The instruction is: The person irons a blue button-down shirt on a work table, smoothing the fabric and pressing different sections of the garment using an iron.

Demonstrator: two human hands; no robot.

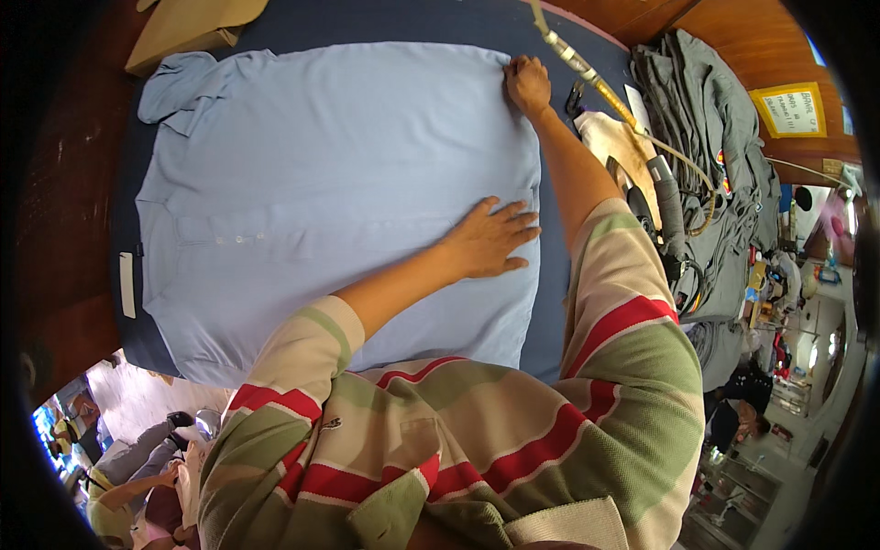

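A light blue polo shirt lies spread on a dark blue padded surface, its collar and buttoned placket toward the left and its hem toward the right. My left hand rests flat on the shirt near the hem, fingers spread. At the far right corner of the hem, my right hand has its fingers curled onto the edge of the cloth. One sleeve lies bunched at the far left.
Right of the shirt, an iron with a cord sits by a tan cloth. Beyond it are piled dark grey garments. A cardboard box stands at the far left. Another person is at lower left.
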